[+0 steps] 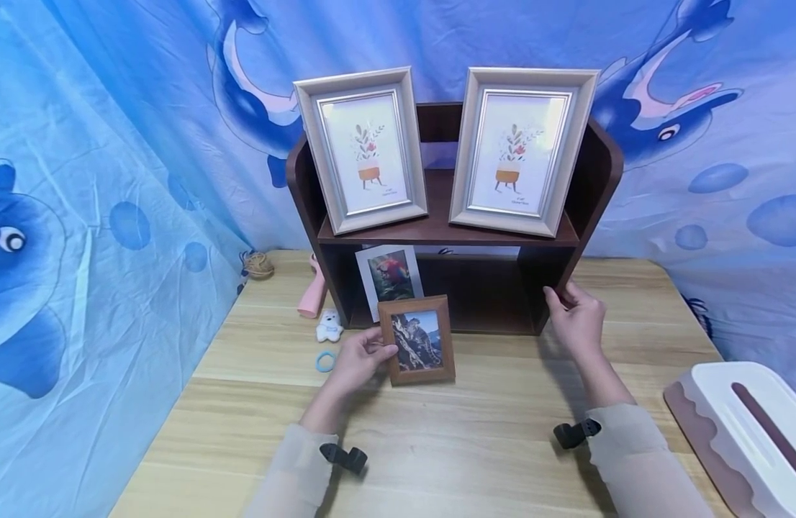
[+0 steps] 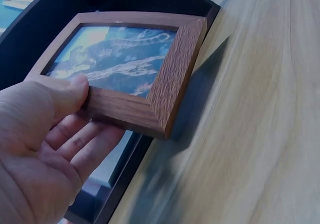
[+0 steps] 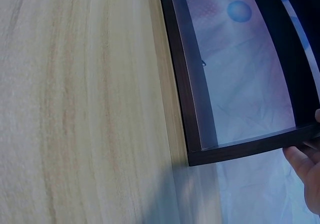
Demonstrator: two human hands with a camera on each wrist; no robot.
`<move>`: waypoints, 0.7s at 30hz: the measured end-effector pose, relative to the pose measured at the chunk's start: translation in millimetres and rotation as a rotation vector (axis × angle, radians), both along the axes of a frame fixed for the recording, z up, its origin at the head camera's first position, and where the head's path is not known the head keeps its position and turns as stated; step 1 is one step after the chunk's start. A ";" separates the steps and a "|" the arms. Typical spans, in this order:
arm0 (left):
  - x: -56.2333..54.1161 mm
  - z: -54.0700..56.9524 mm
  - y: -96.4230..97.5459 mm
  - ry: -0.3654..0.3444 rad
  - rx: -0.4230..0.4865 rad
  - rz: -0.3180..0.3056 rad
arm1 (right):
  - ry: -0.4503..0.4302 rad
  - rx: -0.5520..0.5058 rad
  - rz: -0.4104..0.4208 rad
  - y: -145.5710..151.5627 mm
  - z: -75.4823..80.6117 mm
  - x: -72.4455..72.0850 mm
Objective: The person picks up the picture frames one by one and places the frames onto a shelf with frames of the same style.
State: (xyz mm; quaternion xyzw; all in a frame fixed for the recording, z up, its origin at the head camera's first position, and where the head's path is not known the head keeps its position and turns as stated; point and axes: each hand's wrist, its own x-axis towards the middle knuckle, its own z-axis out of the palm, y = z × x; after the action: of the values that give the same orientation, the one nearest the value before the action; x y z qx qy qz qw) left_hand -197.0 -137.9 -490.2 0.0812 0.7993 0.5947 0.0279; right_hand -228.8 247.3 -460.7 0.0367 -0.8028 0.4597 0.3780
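Observation:
My left hand (image 1: 360,361) pinches the left edge of a brown wooden picture frame (image 1: 448,345), thumb on the front and fingers behind. The frame holds a photo of a spotted cat on a branch and is held up before the lower opening of a dark brown shelf (image 1: 437,236); its shadow falls on the table in the left wrist view. Behind it, a white picture frame (image 1: 365,277) with a red parrot photo leans inside the lower compartment at the left. My right hand (image 1: 578,320) grips the front edge of the shelf's right side panel, as the right wrist view (image 3: 305,166) partly shows.
Two silver-beige picture frames (image 1: 327,165) (image 1: 569,165) lean on the upper shelf. Left of the shelf are a pink object (image 1: 312,295), a white bear figure (image 1: 329,327), a blue ring (image 1: 318,362) and a twine ball (image 1: 258,265). A tissue box (image 1: 715,388) stands at the right.

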 end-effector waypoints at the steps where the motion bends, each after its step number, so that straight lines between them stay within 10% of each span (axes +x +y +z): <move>1: -1.9 -0.5 2.2 0.008 -0.001 -0.003 | -0.003 -0.001 -0.004 0.0 0.0 0.0; 21: -44.5 10.5 50.1 0.067 -0.041 -0.107 | -0.019 -0.014 -0.006 -1.2 -0.2 -1.1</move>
State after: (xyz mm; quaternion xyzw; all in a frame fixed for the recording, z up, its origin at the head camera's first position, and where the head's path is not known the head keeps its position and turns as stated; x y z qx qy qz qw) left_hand -241.5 -87.7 -479.7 0.1433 0.8064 0.5727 0.0345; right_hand -229.8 246.1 -461.0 0.0274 -0.8033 0.4643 0.3721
